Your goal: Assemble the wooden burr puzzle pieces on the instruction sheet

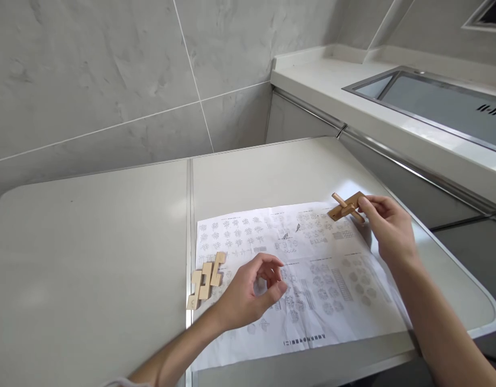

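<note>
My right hand (387,226) pinches a partly joined wooden puzzle (346,207), crossed notched sticks, just above the far right corner of a printed instruction sheet (312,279). My left hand (251,293) hovers over the sheet's lower left, fingers loosely curled with thumb and fingertips apart, holding nothing that I can see. Just left of that hand, several loose notched wooden pieces (206,278) lie side by side across the sheet's left edge.
The sheet lies on a white table (90,258) with a seam down its middle. Grey tiled wall stands behind. A white counter (393,129) with a steel sink (445,105) rises to the right, beyond the table's rounded edge.
</note>
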Demonstrator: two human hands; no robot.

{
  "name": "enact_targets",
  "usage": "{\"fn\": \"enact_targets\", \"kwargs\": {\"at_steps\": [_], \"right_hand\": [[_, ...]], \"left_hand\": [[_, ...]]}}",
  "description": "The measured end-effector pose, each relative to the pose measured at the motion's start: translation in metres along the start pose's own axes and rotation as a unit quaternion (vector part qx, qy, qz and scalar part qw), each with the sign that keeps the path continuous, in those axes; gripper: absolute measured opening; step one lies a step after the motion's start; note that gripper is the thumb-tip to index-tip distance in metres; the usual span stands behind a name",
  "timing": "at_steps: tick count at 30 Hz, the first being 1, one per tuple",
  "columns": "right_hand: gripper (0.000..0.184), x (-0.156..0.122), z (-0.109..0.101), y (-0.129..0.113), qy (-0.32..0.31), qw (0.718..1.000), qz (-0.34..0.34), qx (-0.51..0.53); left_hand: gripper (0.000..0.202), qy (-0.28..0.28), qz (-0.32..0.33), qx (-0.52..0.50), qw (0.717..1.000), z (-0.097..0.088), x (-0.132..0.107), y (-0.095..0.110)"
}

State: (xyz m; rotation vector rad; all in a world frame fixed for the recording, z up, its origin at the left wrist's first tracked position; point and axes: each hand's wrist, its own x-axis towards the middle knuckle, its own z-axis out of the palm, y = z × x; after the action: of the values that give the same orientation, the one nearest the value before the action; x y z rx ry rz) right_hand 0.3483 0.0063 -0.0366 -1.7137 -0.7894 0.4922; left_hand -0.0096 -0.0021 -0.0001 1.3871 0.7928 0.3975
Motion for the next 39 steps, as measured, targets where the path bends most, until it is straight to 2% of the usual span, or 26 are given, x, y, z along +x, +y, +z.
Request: {"fn": "enact_targets", "kwargs": {"at_steps": [4, 9, 11, 14, 18, 20, 25, 30, 32, 36, 39], "right_hand": [[0.038, 0.005, -0.001, 0.005, -0.011, 0.999, 0.04, -0.004], [0.046, 0.004, -0.004, 0.009, -0.041, 0.998, 0.035, -0.022], [0.05, -0.002, -0.009, 0.012, -0.035, 0.999, 0.031, -0.025], [0.05, -0.016, -0.022, 0.017, -0.02, 0.998, 0.026, -0.055], [0.05, -0.034, -0.043, 0.03, -0.046, 0.993, 0.021, -0.111], [0.049, -0.039, -0.051, 0.039, -0.055, 0.991, 0.0, -0.121], [0.047, -0.04, -0.065, 0.059, -0.063, 0.983, -0.047, -0.169], [0.049, -0.036, -0.084, 0.069, 0.0, 0.955, -0.099, -0.278], [0.054, -0.036, -0.092, 0.072, 0.037, 0.947, -0.096, -0.306], [0.066, -0.038, -0.104, 0.076, 0.07, 0.926, -0.073, -0.363], [0.072, -0.04, -0.105, 0.077, 0.077, 0.913, -0.05, -0.397]], "left_hand": [[0.033, -0.007, 0.001, 0.032, 0.999, 0.002, -0.003, -0.002], [0.028, -0.018, 0.032, 0.095, 0.995, 0.003, -0.008, 0.0], [0.025, -0.023, 0.049, 0.13, 0.99, 0.004, -0.011, 0.002], [0.018, -0.029, 0.107, 0.186, 0.976, 0.005, -0.02, 0.006], [0.011, -0.001, 0.202, 0.287, 0.936, 0.003, -0.046, 0.005], [0.014, 0.041, 0.229, 0.33, 0.915, 0.0, -0.064, 0.001], [0.014, 0.164, 0.227, 0.388, 0.878, -0.012, -0.114, -0.021], [0.015, 0.332, 0.145, 0.413, 0.835, -0.009, -0.156, -0.049], [0.017, 0.383, 0.144, 0.432, 0.804, -0.005, -0.166, -0.057], [0.016, 0.448, 0.193, 0.482, 0.728, 0.0, -0.172, -0.061], [0.016, 0.47, 0.199, 0.5, 0.7, 0.004, -0.174, -0.062]]}}
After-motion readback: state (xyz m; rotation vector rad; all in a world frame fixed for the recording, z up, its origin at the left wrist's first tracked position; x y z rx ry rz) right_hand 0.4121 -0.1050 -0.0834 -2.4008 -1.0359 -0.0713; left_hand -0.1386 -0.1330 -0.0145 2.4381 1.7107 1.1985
